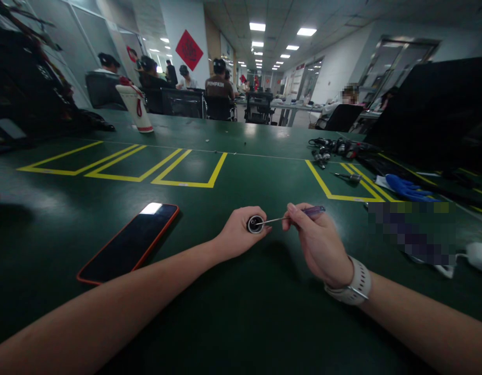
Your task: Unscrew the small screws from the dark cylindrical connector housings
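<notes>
Screwdriver (314, 210) held at a round part (252, 225)

The round part is grasped in the curled fingers of the left hand (241, 230), its dark opening facing the camera. The screwdriver's purple handle is pinched between the fingers of the right hand (317, 245), its tip placed at the opening, beside the left fingertips. A phone (129, 245) is seen left of both.

From afar I looked onto an open-plan office: seated people (149, 75) at far left, black chairs (182, 102), rows of ceiling lights (257, 26), and a broad green worktable (264, 172) near.
</notes>
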Motion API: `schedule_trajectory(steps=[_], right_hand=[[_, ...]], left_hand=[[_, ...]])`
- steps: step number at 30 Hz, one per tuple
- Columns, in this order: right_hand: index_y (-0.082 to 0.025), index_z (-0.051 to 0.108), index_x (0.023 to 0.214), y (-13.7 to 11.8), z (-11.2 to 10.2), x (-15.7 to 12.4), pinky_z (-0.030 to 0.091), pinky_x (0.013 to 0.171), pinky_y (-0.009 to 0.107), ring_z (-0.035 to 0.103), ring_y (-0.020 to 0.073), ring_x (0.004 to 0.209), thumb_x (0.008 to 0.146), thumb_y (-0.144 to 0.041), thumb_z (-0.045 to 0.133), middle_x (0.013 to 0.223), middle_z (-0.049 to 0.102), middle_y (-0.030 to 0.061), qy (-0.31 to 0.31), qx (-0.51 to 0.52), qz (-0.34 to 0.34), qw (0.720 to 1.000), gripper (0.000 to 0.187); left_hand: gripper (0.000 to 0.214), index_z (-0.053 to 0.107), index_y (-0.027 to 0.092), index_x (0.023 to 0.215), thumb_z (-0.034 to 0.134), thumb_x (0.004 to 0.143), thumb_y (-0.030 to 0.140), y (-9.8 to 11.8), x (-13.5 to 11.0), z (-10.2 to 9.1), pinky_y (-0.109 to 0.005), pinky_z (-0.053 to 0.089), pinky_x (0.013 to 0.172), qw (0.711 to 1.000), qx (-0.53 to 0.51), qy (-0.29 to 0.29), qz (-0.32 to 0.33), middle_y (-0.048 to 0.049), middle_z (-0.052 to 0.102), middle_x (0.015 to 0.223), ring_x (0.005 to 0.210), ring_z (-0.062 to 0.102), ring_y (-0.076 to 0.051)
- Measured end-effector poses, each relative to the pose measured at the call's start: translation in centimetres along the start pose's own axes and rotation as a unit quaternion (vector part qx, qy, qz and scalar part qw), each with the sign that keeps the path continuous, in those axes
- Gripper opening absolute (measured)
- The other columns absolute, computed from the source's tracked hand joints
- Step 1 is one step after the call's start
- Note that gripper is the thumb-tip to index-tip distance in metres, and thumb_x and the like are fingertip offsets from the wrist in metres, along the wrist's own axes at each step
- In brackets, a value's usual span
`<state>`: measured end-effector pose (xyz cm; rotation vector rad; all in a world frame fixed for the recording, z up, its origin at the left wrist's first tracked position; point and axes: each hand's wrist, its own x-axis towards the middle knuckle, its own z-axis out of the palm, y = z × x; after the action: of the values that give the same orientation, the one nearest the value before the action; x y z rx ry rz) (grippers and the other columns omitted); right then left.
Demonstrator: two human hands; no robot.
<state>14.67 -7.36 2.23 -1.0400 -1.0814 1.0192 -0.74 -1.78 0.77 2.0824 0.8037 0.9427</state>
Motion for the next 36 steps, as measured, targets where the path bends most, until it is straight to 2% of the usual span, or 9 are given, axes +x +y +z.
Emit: schedule_trajectory(steps=[4, 7, 10, 13, 17, 28, 33, 36], right_hand=[[-0.019, 0.057, 0.071, 0.1, 0.1, -0.1, 0.041, 0.072, 0.03, 0.054, 0.0119, 0.067, 0.083, -0.034, 0.059, 0.065, 0.058, -0.0024, 0.003, 0.008, -0.002, 1.0, 0.019], [-0.019, 0.058, 0.072, -0.2, -0.2, -0.2, 0.042, 0.067, 0.029, 0.054, 0.0123, 0.065, 0.084, -0.034, 0.058, 0.065, 0.059, -0.0019, -0.017, -0.081, -0.062, 0.995, 0.019], [-0.019, 0.058, 0.073, -0.7, -0.5, -0.5, 0.042, 0.062, 0.027, 0.054, 0.0116, 0.063, 0.085, -0.031, 0.057, 0.066, 0.059, -0.0015, -0.047, -0.179, -0.118, 0.976, 0.017], [-0.019, 0.058, 0.075, -1.1, -0.7, -0.9, 0.043, 0.058, 0.026, 0.054, 0.0109, 0.062, 0.086, -0.027, 0.055, 0.067, 0.059, -0.0014, -0.067, -0.215, -0.159, 0.961, 0.014], [-0.02, 0.058, 0.076, -1.2, -0.7, -1.1, 0.043, 0.059, 0.026, 0.054, 0.0111, 0.064, 0.086, -0.024, 0.054, 0.07, 0.058, -0.0008, -0.075, -0.229, -0.196, 0.95, 0.012], [-0.019, 0.059, 0.073, -1.3, -0.6, -1.0, 0.041, 0.056, 0.027, 0.052, 0.0117, 0.061, 0.085, -0.025, 0.056, 0.067, 0.056, -0.0007, -0.06, -0.283, -0.221, 0.931, 0.014], [-0.02, 0.057, 0.074, -1.4, -0.8, -1.2, 0.041, 0.058, 0.028, 0.052, 0.012, 0.063, 0.086, -0.024, 0.055, 0.067, 0.056, -0.0012, -0.044, -0.258, -0.234, 0.936, 0.013], [-0.02, 0.057, 0.076, -1.4, -0.9, -1.3, 0.041, 0.06, 0.028, 0.053, 0.0121, 0.065, 0.087, -0.023, 0.053, 0.07, 0.056, -0.0008, -0.067, -0.239, -0.241, 0.938, 0.012]], left_hand=[[0.015, 0.052, 0.015, 0.068, 0.065, 0.069, 0.022, -0.2, 0.0, 0.0, -0.021, 0.04, 0.054, 0.999, -0.038, 0.009, -0.03, 0.0033, 0.051, 0.064, 0.058, 0.048, -0.009], [0.016, 0.053, 0.014, 0.068, 0.065, 0.07, 0.024, -0.4, 0.0, 0.0, -0.021, 0.039, 0.053, 0.999, -0.029, 0.009, -0.032, 0.0029, 0.052, 0.064, 0.059, 0.049, -0.01], [0.015, 0.053, 0.015, 0.068, 0.065, 0.071, 0.024, -0.6, 0.0, 0.1, -0.021, 0.039, 0.054, 1.0, -0.015, 0.009, -0.026, 0.0031, 0.051, 0.064, 0.058, 0.048, -0.01], [0.016, 0.052, 0.015, 0.068, 0.064, 0.072, 0.024, -0.7, 0.0, 0.2, -0.022, 0.038, 0.053, 1.0, -0.016, 0.008, -0.021, 0.0034, 0.051, 0.063, 0.057, 0.047, -0.009], [0.016, 0.052, 0.015, 0.067, 0.063, 0.073, 0.025, -0.8, 0.0, 0.2, -0.022, 0.038, 0.053, 1.0, -0.02, 0.003, -0.019, 0.0035, 0.051, 0.062, 0.056, 0.046, -0.009], [0.022, 0.05, 0.015, 0.067, 0.067, 0.07, 0.029, -0.5, 0.0, 0.3, -0.021, 0.037, 0.051, 0.997, -0.077, 0.006, -0.018, 0.0036, 0.049, 0.062, 0.055, 0.045, -0.008], [0.022, 0.051, 0.015, 0.069, 0.068, 0.07, 0.029, -0.5, -0.1, 0.2, -0.021, 0.037, 0.051, 0.997, -0.071, 0.005, -0.025, 0.0039, 0.049, 0.062, 0.055, 0.045, -0.008], [0.021, 0.051, 0.016, 0.068, 0.067, 0.071, 0.029, -0.4, 0.0, 0.2, -0.021, 0.037, 0.051, 0.998, -0.058, 0.003, -0.021, 0.0041, 0.049, 0.062, 0.055, 0.045, -0.008]])
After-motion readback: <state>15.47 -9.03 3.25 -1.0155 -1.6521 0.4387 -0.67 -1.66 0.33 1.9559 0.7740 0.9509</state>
